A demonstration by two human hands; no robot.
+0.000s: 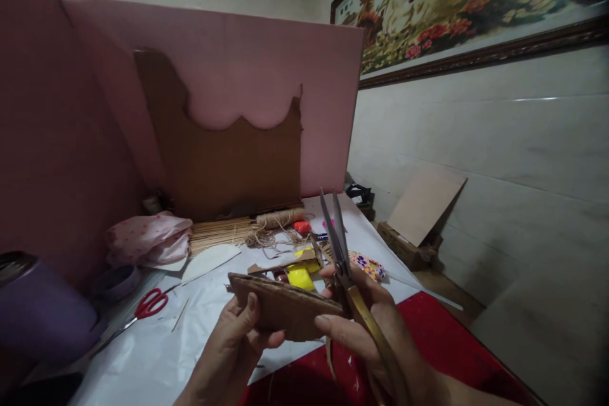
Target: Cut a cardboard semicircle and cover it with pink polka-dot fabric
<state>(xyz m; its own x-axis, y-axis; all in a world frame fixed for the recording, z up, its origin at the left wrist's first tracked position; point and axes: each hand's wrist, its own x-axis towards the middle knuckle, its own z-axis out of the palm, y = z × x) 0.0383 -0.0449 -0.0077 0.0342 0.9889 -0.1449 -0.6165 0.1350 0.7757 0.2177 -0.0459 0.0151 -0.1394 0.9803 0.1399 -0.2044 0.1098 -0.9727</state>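
Observation:
My left hand (238, 336) grips the left end of a small brown cardboard piece (285, 311), thumb on its face. Its upper edge looks layered, so there may be more than one sheet. In my right hand (375, 323) is a pair of large scissors (361, 314) with brass-coloured handles; the blades point up and away, slightly parted. Fingers of that same hand also touch the right end of the cardboard. A thin cardboard strip (330, 358) hangs below it. Just beyond the cardboard lie yellow packets (301, 279), partly hidden by it.
Red-handled scissors (151, 303), a purple cup (42, 311) and a roll of tape (117, 280) are on the left. Thin sticks (221, 235) and twine (278, 219) lie farther back, before a large cut cardboard sheet (233, 168). A red cloth (442, 336) covers the near right.

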